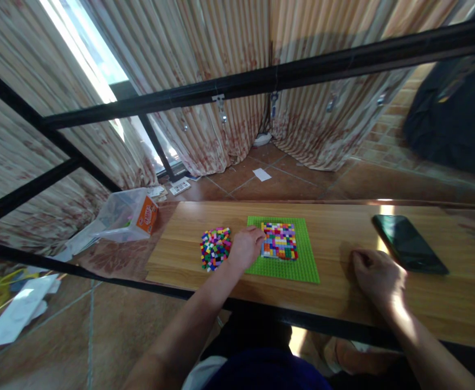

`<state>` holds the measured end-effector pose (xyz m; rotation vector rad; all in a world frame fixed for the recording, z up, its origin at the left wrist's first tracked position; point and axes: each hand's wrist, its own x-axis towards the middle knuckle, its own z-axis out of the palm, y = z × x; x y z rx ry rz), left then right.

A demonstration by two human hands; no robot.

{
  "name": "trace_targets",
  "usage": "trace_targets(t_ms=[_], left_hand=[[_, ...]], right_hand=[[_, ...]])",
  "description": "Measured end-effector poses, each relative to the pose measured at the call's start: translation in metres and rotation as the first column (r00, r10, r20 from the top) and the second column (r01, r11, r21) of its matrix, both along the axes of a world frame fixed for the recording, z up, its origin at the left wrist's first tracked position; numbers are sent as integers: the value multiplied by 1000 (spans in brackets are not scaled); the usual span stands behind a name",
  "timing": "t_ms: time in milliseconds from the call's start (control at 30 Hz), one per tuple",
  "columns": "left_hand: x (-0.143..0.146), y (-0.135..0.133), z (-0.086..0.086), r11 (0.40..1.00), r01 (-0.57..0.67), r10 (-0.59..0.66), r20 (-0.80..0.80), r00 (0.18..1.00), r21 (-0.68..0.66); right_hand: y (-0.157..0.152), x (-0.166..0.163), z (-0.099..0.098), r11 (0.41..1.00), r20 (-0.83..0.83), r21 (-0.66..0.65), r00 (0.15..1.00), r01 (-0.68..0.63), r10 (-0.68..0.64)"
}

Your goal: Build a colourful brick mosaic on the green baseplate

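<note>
Two hands: the left hand curls onto the block patch on the green plate; I cannot tell if it pinches a block. Loose blocks lie just beside it, easy to grab. The right hand rests curled up on the table, out of the way.

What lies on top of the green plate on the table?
A patch of small many-coloured bricks sits on the green plate. The left hand rests over the plate's left edge, so whatever is beneath it cannot be seen.
</note>
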<state>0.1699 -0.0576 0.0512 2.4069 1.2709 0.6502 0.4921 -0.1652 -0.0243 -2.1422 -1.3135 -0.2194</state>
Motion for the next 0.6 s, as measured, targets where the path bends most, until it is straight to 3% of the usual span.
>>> trace_targets(t_ms=[267, 600], left_hand=[[0, -6, -16, 996, 0, -3, 35, 999, 86], [0, -12, -23, 977, -15, 26, -49, 998, 213]], right_hand=[[0, 1, -2, 1000, -15, 1, 1000, -7, 7], [-1, -1, 0, 1000, -2, -10, 1000, -11, 11]])
